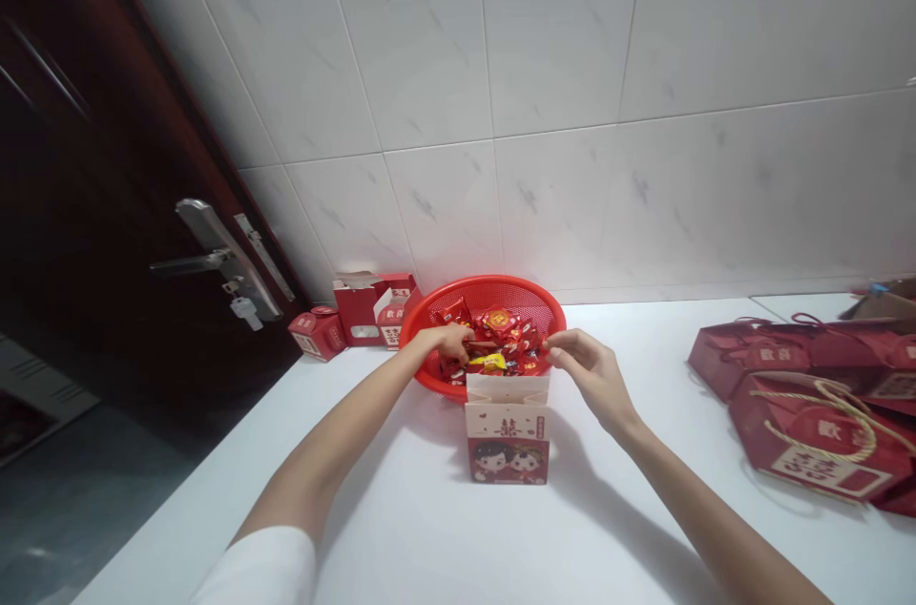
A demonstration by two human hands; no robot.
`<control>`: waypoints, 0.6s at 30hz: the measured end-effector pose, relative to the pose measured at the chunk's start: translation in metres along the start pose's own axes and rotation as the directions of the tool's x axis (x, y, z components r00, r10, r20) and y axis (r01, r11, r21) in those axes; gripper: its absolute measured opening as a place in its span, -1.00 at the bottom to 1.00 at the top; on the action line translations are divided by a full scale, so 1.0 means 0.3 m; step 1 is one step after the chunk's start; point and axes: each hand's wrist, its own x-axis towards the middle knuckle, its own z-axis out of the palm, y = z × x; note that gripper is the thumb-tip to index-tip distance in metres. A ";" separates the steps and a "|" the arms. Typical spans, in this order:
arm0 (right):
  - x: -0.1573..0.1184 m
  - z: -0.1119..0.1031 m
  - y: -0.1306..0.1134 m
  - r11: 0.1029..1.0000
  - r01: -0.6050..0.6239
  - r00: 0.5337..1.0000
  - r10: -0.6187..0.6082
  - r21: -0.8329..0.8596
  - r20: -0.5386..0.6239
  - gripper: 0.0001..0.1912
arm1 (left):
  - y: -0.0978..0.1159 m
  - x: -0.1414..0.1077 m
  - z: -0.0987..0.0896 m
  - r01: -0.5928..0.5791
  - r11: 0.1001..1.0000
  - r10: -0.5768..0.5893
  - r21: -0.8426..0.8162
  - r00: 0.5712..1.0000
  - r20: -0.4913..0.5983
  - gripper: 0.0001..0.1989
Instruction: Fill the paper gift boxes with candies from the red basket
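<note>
1. The paper box (pixel 508 441) stands on the white table (pixel 401 529), just in front of the red basket (pixel 485 281). Its upper part is pale, with a dark red double character and small marks; its lower part is red, with two cartoon faces with dark hair.
2. The top of the box is open — the pale flaps stand up and cover a part of the basket's near rim in this view.
3. The box is upright, and its long axis goes vertically. The side with the faces is turned to the wearer.
4. The basket is wide and round, with a wall of small holes. In it lie many wrapped sweets (pixel 499 323), mostly red and shiny, one with yellow; they point in various directions.
5. The left arm reaches forward from a white sleeve, and the left hand (pixel 452 341) is inside the basket, its fingers bent down among the sweets. I cannot tell if it holds one.
6. The right arm comes from the lower right corner. The right hand (pixel 588 371) is at the right side of the basket, with thumb and fingers bent inward, the gap between them narrow — whether something is pinched there, I cannot tell.
</note>
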 end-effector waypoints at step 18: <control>0.300 0.143 0.167 0.992 -0.116 0.984 0.108 -0.052 -0.145 -0.54 | 0.106 -0.117 -0.016 -0.277 0.624 0.195 -0.731 0.961 -0.198 -0.57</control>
